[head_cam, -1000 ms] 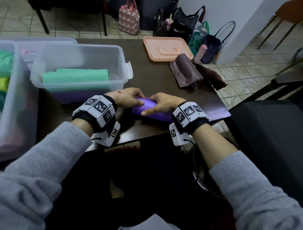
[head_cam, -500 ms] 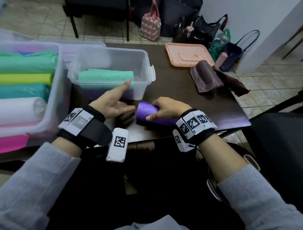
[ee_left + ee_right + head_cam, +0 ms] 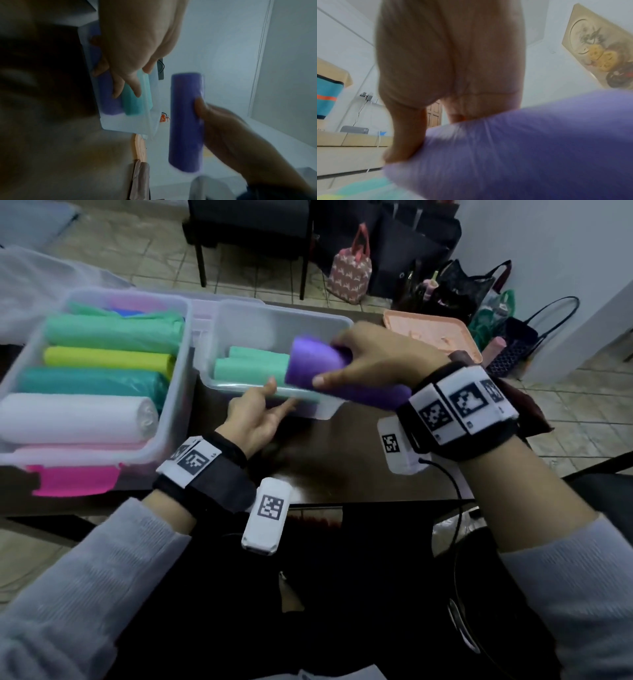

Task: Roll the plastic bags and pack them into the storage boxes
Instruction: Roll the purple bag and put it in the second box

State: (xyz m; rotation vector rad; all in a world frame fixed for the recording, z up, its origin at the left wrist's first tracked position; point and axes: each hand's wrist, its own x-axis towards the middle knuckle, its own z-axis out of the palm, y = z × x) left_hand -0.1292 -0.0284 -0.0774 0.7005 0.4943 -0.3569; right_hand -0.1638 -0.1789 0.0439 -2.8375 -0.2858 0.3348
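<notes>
My right hand [image 3: 330, 361] grips a rolled purple bag [image 3: 315, 364] and holds it in the air, tilted, over the small clear storage box [image 3: 274, 318]. That box holds mint-green rolls [image 3: 253, 364]; in the left wrist view a purple roll [image 3: 106, 97] also shows through its wall. My left hand [image 3: 279, 397] is open, its fingers [image 3: 118, 86] touching the box's front wall. The held purple roll [image 3: 187, 121] hangs clear of the box. The right wrist view shows my thumb [image 3: 407, 135] pressed on the purple roll [image 3: 522, 148].
A larger clear box [image 3: 171, 436] at the left holds green, yellow, teal, white and pink rolls. A peach tray [image 3: 431, 333] lies at the table's far right, with brown bags [image 3: 531, 419] partly hidden behind my right wrist. Handbags [image 3: 349, 275] stand on the floor beyond.
My right hand has lifted the purple roll off the table and carried it over the small box. My left hand let go of the roll and moved to the box's front wall.
</notes>
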